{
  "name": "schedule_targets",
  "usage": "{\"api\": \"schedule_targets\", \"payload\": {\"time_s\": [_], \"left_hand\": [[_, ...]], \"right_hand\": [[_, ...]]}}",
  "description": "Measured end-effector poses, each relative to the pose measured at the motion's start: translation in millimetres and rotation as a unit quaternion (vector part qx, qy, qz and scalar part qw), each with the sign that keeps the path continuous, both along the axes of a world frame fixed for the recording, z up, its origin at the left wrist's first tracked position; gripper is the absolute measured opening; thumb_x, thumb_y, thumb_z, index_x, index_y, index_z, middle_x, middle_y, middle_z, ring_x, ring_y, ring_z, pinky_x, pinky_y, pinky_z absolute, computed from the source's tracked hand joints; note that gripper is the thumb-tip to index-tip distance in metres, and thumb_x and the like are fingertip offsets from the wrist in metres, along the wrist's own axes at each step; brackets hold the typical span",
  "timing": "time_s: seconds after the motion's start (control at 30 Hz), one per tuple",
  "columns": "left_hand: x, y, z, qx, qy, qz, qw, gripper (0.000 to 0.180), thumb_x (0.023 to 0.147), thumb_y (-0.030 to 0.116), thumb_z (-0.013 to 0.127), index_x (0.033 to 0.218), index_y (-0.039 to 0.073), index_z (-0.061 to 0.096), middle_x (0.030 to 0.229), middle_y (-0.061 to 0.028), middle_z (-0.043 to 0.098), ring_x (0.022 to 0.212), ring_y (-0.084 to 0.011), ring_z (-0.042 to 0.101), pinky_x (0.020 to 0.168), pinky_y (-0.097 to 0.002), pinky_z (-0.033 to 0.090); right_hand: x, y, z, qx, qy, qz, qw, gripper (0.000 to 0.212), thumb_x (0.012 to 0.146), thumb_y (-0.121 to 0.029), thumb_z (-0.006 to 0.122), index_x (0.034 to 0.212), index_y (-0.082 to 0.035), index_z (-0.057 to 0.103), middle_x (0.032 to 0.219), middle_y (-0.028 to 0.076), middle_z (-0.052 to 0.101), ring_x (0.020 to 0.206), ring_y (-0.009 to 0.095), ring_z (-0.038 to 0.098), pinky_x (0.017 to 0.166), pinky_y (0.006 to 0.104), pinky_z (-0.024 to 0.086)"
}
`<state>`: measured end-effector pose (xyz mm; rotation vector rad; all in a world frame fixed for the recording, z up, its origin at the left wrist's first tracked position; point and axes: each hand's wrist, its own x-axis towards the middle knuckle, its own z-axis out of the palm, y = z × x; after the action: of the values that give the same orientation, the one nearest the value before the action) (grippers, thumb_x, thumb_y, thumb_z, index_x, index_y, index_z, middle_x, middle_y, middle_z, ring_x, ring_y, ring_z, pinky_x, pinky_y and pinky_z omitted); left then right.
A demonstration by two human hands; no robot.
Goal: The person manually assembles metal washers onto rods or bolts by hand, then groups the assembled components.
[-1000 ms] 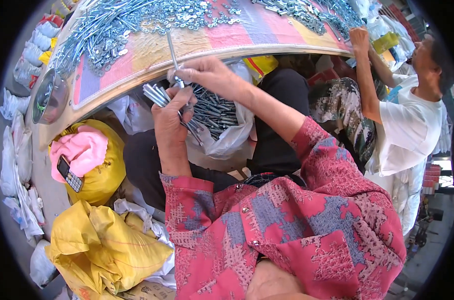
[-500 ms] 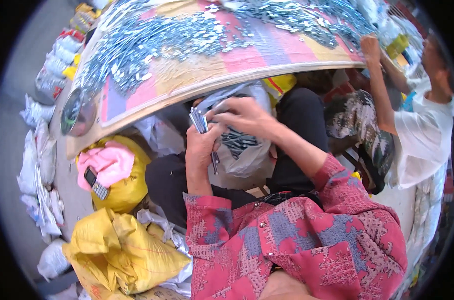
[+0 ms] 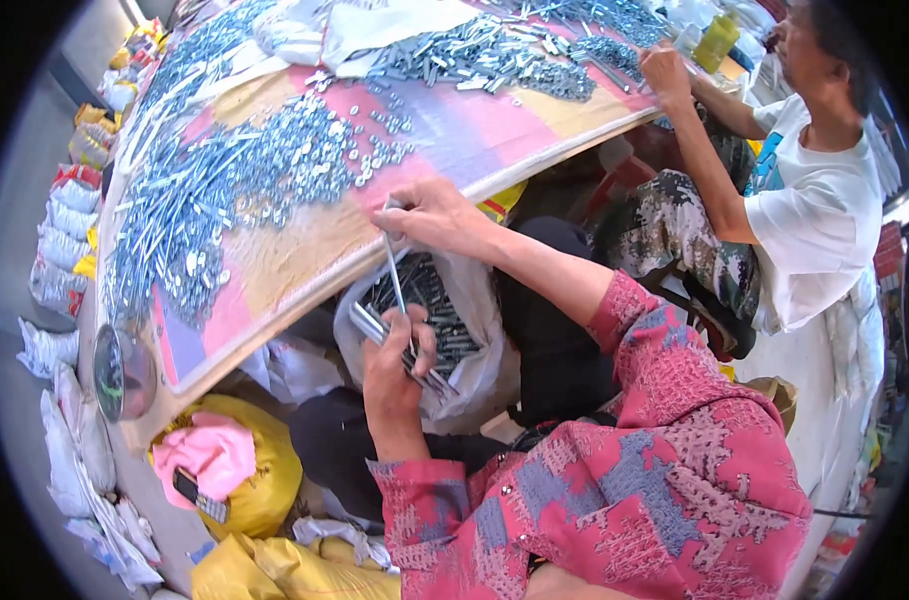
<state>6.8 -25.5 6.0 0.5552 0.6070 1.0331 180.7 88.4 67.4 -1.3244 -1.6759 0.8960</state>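
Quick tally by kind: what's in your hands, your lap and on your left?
Long steel bolt, right hand: 1
Bundle of steel bolts, left hand: 1
White plastic bag of bolts: 1
Yellow woven sacks: 2
Pink cloth: 1
Keypad phone: 1
Total: 7

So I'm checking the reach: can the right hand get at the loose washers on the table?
Probably yes: the right hand is already at the table edge, washers just beyond, nothing between; it holds one bolt.

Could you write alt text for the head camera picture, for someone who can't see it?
A person's left hand grips a bundle of bolts over a white bag, while the right hand holds one bolt at the edge of a striped table strewn with hardware.
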Motion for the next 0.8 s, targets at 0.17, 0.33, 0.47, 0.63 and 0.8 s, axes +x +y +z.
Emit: {"api": "schedule_targets", "payload": {"time_s": [0.17, 0.33, 0.47, 0.63, 0.8], "left_hand": [[2, 0, 4, -0.071, 0.037, 0.006, 0.997, 0.022, 0.095, 0.021, 0.054, 0.093, -0.001, 0.055, 0.059, -0.006, 0.053, 0.039, -0.0088, 0.037, 0.039, -0.0212, 0.03], [5, 5, -4, -0.083, 0.022, -0.01, 0.996, 0.023, 0.096, 0.021, 0.055, 0.09, -0.001, 0.055, 0.054, -0.0066, 0.051, 0.036, -0.0098, 0.036, 0.037, -0.0217, 0.03], [3, 7, -3, -0.093, 0.018, 0.028, 0.995, 0.023, 0.094, 0.021, 0.057, 0.089, -0.001, 0.056, 0.054, -0.0075, 0.052, 0.034, -0.0104, 0.036, 0.036, -0.0216, 0.03], [9, 11, 5, -0.083, 0.089, 0.056, 0.991, 0.023, 0.093, 0.022, 0.06, 0.088, -0.001, 0.058, 0.058, -0.0068, 0.054, 0.037, -0.0084, 0.04, 0.035, -0.0192, 0.028], [5, 13, 3, -0.016, 0.187, 0.072, 0.98, 0.021, 0.092, 0.02, 0.06, 0.085, 0.0, 0.063, 0.062, -0.0042, 0.058, 0.04, -0.0046, 0.04, 0.035, -0.0178, 0.026]], "right_hand": [[60, 130, -1, 0.117, -0.197, -0.184, 0.956, 0.041, 0.081, -0.036, 0.062, 0.096, 0.002, 0.065, 0.086, 0.018, 0.067, 0.084, 0.033, 0.065, 0.071, 0.0425, 0.05], [89, 212, -5, 0.041, -0.454, -0.278, 0.845, 0.04, 0.085, -0.022, 0.059, 0.119, -0.001, 0.055, 0.119, 0.018, 0.058, 0.106, 0.032, 0.061, 0.084, 0.0393, 0.052], [73, 217, 9, 0.023, -0.475, -0.215, 0.853, 0.036, 0.085, -0.013, 0.057, 0.12, -0.003, 0.055, 0.118, 0.014, 0.061, 0.111, 0.026, 0.06, 0.087, 0.0367, 0.051], [89, 218, -8, 0.13, -0.395, -0.215, 0.884, 0.026, 0.08, -0.018, 0.061, 0.098, -0.001, 0.065, 0.096, 0.015, 0.068, 0.09, 0.028, 0.067, 0.075, 0.0372, 0.052], [63, 136, 2, -0.079, 0.167, -0.014, 0.983, 0.023, 0.085, -0.025, 0.068, 0.087, -0.002, 0.068, 0.072, 0.002, 0.064, 0.062, 0.008, 0.061, 0.055, 0.0199, 0.044]]}}
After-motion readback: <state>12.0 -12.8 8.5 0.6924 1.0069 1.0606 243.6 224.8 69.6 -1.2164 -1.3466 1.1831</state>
